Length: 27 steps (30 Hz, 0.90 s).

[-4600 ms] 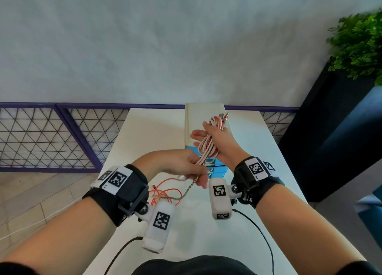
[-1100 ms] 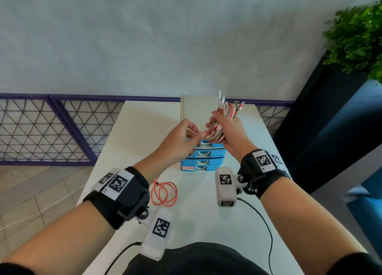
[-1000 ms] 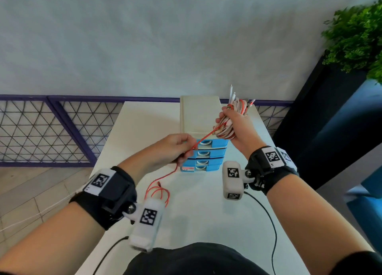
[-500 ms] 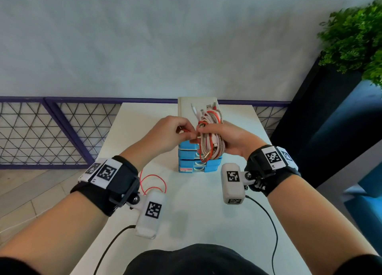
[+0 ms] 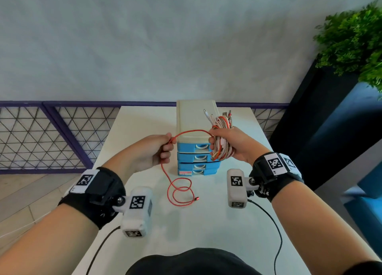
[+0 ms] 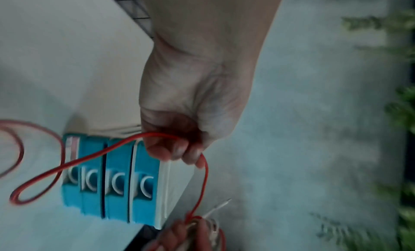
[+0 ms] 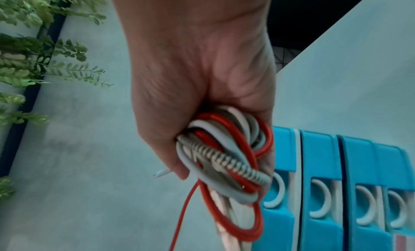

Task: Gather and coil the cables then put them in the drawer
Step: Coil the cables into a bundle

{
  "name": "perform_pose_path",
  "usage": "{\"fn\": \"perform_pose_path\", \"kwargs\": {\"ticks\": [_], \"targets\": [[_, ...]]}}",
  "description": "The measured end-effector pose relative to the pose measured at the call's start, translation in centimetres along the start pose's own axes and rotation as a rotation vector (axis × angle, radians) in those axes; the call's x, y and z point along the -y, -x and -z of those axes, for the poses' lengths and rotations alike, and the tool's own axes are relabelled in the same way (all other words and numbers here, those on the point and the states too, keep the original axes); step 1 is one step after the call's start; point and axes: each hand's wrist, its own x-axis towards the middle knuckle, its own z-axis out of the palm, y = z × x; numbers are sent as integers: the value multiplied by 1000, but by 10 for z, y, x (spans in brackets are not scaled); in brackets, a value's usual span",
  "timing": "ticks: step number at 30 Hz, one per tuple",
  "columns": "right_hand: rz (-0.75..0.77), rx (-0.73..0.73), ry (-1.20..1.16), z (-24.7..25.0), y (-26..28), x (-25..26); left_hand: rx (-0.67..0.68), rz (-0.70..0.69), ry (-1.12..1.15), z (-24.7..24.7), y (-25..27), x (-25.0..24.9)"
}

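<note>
Red cable (image 5: 191,131): thin, smooth round jacket. It arcs between both hands above the drawer unit (image 5: 196,137); the slack drops past the drawers to loose loops on the bench (image 5: 206,229), metal plug end lying flat.
Cable bundle (image 5: 221,142): mixed coil of smooth white, glossy red and one braided/spiral-wrapped lead, plug ends sticking up.
Right hand (image 5: 235,145): fingers wrapped tight round the bundle, held against the front of the top drawers.
Left hand (image 5: 151,152): fingers curled, pinching the red cable just left of the unit.
Drawer unit: cream plastic shell, four blue drawer fronts with white half-moon pulls, all closed.
Right wrist view: shows braid texture and loop overlap; head view doesn't resolve that.
Left wrist view: blurred, shows the cable exiting under the fingertips (image 6: 191,153).
Head view only: bench loops, potted plant (image 5: 355,38), purple mesh railing (image 5: 51,134).
</note>
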Motion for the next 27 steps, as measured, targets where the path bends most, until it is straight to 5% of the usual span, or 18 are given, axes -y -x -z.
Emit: {"fn": "perform_pose_path", "kwargs": {"ticks": [6,19,27], "targets": [[-3,21,47,-15,-3,-10,102,-4,162,-30,3,-5],[57,69,106,-33,-3,-13,38,-3,-113,-58,-6,-6],[185,-207,-111,-31,-15,-7,439,95,69,-32,1,17]]}}
